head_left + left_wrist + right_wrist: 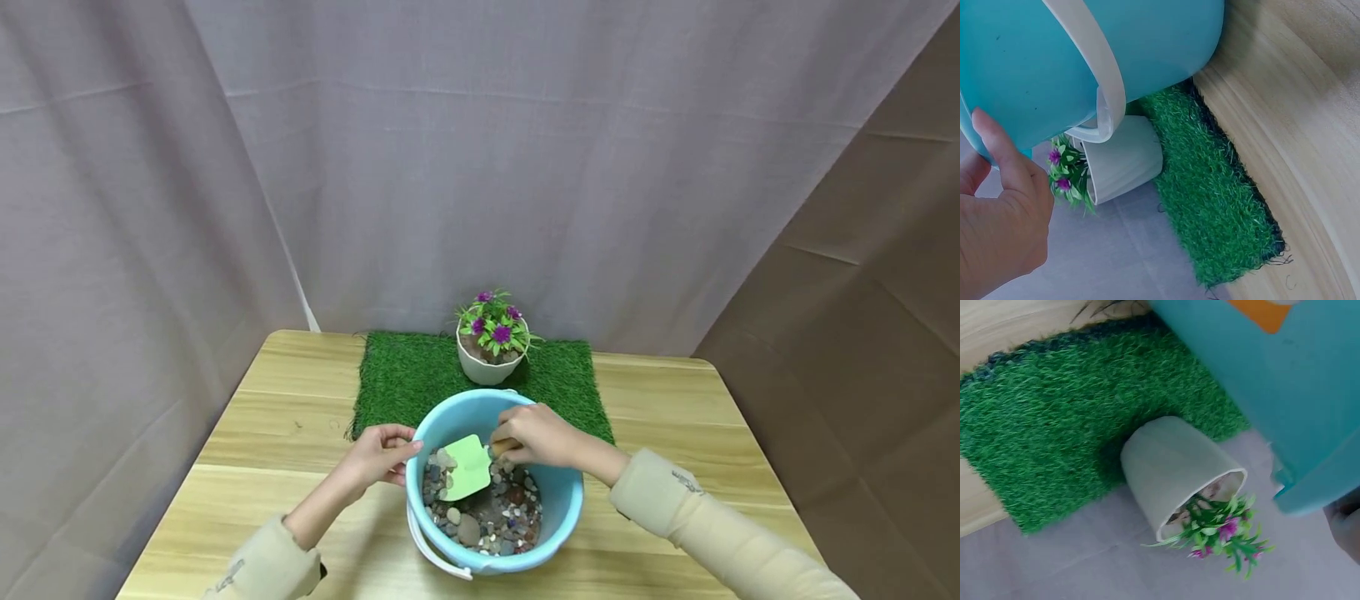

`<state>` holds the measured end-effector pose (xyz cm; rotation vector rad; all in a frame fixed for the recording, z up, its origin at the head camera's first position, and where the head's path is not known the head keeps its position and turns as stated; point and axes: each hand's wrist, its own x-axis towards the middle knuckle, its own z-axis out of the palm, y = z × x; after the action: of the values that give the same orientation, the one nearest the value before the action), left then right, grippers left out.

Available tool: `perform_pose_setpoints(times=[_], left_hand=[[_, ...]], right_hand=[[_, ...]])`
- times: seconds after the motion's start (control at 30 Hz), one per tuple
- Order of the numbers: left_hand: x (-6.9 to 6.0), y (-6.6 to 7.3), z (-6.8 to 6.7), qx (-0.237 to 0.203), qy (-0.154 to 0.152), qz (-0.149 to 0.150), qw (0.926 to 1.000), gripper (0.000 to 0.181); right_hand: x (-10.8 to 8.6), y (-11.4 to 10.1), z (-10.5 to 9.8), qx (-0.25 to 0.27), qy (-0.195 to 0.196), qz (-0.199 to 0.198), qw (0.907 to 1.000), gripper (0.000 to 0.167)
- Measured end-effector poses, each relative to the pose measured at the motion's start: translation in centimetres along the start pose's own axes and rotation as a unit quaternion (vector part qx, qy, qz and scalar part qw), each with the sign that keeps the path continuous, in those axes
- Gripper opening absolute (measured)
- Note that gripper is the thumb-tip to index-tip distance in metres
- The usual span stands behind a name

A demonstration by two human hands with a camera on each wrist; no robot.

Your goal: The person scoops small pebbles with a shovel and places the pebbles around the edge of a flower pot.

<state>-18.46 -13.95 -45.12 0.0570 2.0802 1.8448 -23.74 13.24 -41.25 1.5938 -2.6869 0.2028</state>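
A light blue bucket [567,521] stands on the table, with pebbles and stones [469,530] of several sizes on its bottom. My left hand [382,457] holds the bucket's left rim between thumb and fingers; the left wrist view shows this hand [1007,219] at the rim too. Inside the bucket, my right hand [536,435] grips the short wooden handle [504,447] of a small shovel. The shovel's pale green blade [468,471] points left, with a few stones at its left edge. In the right wrist view only a sliver of the right hand [1346,531] shows.
Behind the bucket, a white pot [487,367] with purple flowers [501,334] stands on a green artificial grass mat [408,375]. The bucket's white handle [435,554] hangs down its front left side. A wooden table [247,467] lies underneath; grey curtains [465,167] rise behind.
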Motion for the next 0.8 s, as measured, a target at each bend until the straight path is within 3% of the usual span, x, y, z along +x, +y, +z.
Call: perform_pose_setpoints(times=[0.27,0.47,0.8], left_hand=[[-0.1,-0.1,-0.2,-0.007,-0.005,0.0,1.0,0.04],[0.0,0.0,-0.1,-0.003,-0.001,-0.001,1.0,0.039],[-0.1,0.0,-0.1,-0.006,-0.006,0.004,1.0,0.04]], right_hand=[[-0.9,0.7,-0.5,0.048,0.014,-0.008,0.9987,0.015],[-1.4,1.1,-0.9,0.046,0.013,-0.016,0.9987,0.015],[-2.3,1.2,-1.4,0.071,0.008,0.012,0.9973,0.02]])
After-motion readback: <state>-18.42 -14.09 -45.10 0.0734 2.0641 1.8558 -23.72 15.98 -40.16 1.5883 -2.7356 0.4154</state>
